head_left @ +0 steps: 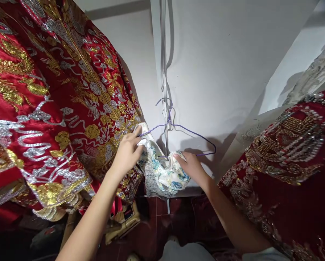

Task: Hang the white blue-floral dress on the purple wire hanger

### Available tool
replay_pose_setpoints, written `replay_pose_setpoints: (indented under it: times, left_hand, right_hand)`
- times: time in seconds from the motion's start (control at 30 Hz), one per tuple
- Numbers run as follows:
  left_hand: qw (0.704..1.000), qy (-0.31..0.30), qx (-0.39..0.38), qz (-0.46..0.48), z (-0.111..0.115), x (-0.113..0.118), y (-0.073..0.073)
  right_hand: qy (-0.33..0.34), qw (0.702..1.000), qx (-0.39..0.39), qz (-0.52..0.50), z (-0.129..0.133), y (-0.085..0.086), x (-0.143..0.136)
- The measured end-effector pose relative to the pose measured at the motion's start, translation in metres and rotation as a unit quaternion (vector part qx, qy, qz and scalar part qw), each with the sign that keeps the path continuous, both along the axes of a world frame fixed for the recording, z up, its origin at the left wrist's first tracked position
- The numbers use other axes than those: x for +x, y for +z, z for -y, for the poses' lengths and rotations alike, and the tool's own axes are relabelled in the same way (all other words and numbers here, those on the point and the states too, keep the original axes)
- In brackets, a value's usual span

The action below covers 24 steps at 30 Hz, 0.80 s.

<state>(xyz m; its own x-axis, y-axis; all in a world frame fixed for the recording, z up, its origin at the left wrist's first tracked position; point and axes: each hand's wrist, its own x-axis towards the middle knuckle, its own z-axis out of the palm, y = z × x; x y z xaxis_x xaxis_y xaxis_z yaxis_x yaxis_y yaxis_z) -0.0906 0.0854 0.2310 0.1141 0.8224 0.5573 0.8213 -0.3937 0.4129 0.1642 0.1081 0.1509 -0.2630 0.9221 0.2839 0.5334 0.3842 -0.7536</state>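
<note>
A purple wire hanger (191,131) is in the middle of the view, its hook up in front of a pale wall. Over its left arm lies one side of a white garment (162,175) with blue and green flowers and a grey lace-like edge. My left hand (128,150) is closed on the garment's upper left part, at the end of the hanger's left arm. Lower on the right, my right hand (191,165) pinches the garment's other side, under the hanger's bare right arm. The tips of some right fingers are hidden by cloth.
A red jacket (91,98) with gold and silver embroidery hangs close on the left. To the right is a dark red beaded garment (284,145). A pale vertical strap (164,47) runs down the wall (219,65). Below is a tiled floor (162,224).
</note>
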Motion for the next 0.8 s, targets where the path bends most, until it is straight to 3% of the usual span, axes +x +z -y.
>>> replay_pose_setpoints:
  times: [0.17, 0.27, 0.33, 0.4, 0.5, 0.6, 0.7, 0.8]
  left_hand:
    - [0.997, -0.019, 0.007, 0.077, -0.024, 0.006, -0.017]
    - [0.999, -0.04, 0.016, 0.028, -0.032, -0.002, -0.02]
    - [0.999, -0.046, 0.027, -0.002, -0.036, -0.009, -0.017]
    - [0.998, -0.047, 0.044, -0.005, -0.038, -0.016, -0.012]
    - [0.996, -0.056, 0.073, -0.022, -0.041, -0.025, -0.005]
    - [0.994, -0.043, 0.1, -0.026, -0.043, -0.035, -0.001]
    - [0.991, 0.016, 0.127, 0.034, -0.047, -0.047, -0.003]
    - [0.989, 0.02, 0.093, 0.116, -0.053, -0.053, -0.017]
  right_hand:
    - [0.042, 0.998, -0.008, -0.04, 0.022, -0.004, 0.008]
    - [0.052, 0.994, 0.02, -0.098, 0.033, -0.002, 0.032]
    - [0.015, 0.99, 0.038, -0.134, 0.033, 0.001, 0.049]
    - [-0.063, 0.983, 0.059, -0.162, 0.027, 0.006, 0.063]
    - [-0.142, 0.977, 0.07, -0.145, 0.015, 0.017, 0.076]
    - [-0.084, 0.992, 0.009, -0.098, 0.013, 0.032, 0.082]
    - [-0.02, 0.987, -0.097, -0.126, 0.022, 0.046, 0.083]
    - [-0.065, 0.973, -0.097, -0.2, 0.023, 0.048, 0.073]
